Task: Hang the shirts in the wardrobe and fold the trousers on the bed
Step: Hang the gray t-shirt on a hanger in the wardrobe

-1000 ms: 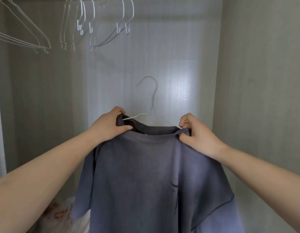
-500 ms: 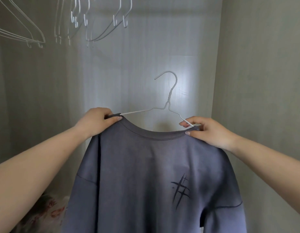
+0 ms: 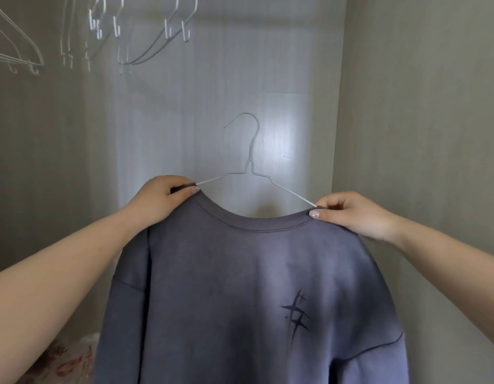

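I hold one grey shirt [image 3: 240, 286] up in front of me, inside the wardrobe [image 3: 420, 134], and it sits on one white wire hanger [image 3: 251, 167]. My left hand [image 3: 160, 200] grasps the left shoulder of the shirt at the collar, fingers curled over the cloth and the wire under it. My right hand [image 3: 354, 214] pinches the right shoulder in the same way, the thumb on the collar edge. I think I hold both ends like this so the shirt stays spread on the hanger and does not slide off one side while I lift it. The hook of the hanger stands up free between my hands and points to the left; it is not on any rail yet, so I judge that the hanging step is not finished.

Above, at the top left, several empty hangers [image 3: 146, 34] hang together. I count about five or six, but they are blurred and overlap, so I cannot give the exact number. The rail itself is outside the picture.

The shirt has one small dark mark [image 3: 295, 314] on the chest. At the bottom left I see something with a reddish flower pattern [image 3: 65, 361], I cannot tell what it is. I see no trousers here and no bed
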